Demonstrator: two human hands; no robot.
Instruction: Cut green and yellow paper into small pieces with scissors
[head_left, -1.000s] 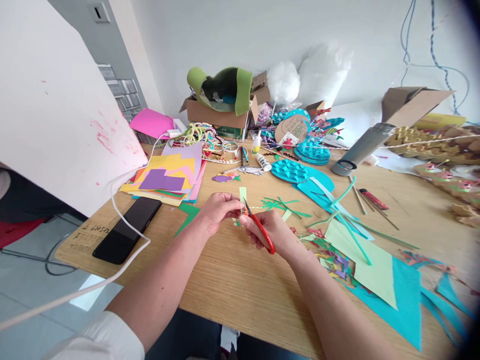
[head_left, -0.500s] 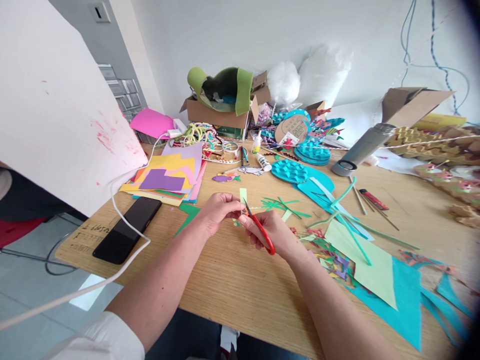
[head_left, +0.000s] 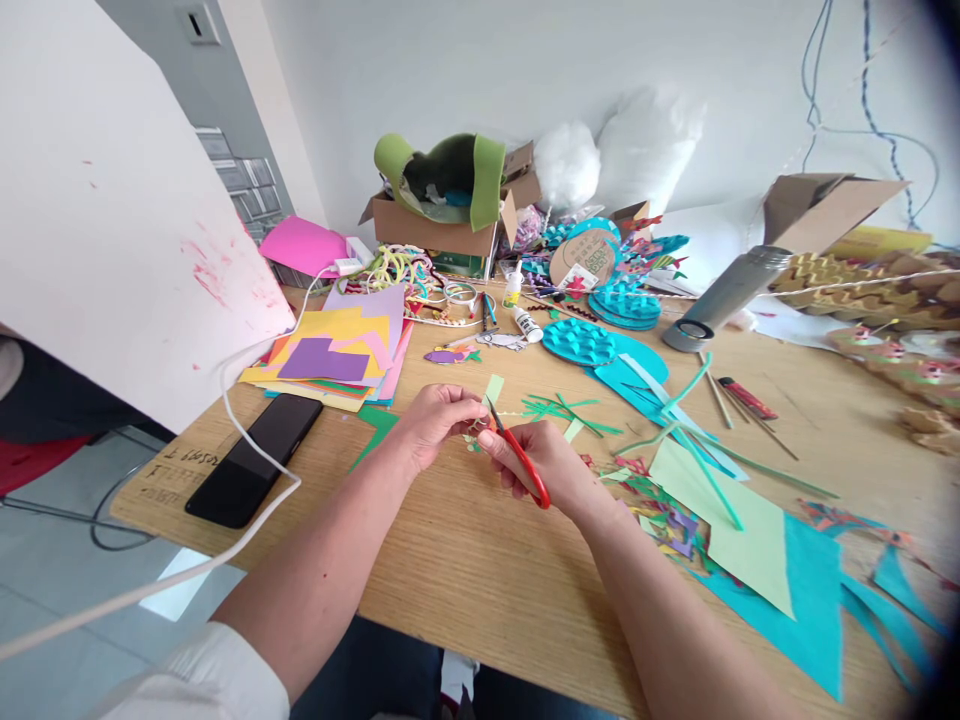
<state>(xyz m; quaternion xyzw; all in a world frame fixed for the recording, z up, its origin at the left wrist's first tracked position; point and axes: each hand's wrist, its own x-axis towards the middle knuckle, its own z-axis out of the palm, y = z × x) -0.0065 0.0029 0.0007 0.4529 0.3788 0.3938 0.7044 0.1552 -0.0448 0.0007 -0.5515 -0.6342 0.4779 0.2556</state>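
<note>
My left hand (head_left: 437,424) pinches a small pale green paper strip (head_left: 493,388), whose upper end sticks up beyond the fingertips. My right hand (head_left: 534,457) is wrapped round red-handled scissors (head_left: 525,465). The dark blades point up and left and meet the strip beside my left fingertips. Small pale green scraps (head_left: 471,443) lie on the table just below the fingers. Thin green strips (head_left: 566,412) are spread behind my right hand.
A black phone (head_left: 255,460) and coloured paper stack (head_left: 330,350) lie left, a white cable (head_left: 259,455) crossing the phone. On the right are pale green paper (head_left: 739,530), blue sheets, paper scraps and a metal flask (head_left: 727,300). Glue bottles (head_left: 528,325) stand or lie behind.
The pale green strip has tilted to the right between my left fingers. My hands and the scissors have stayed nearly in place.
</note>
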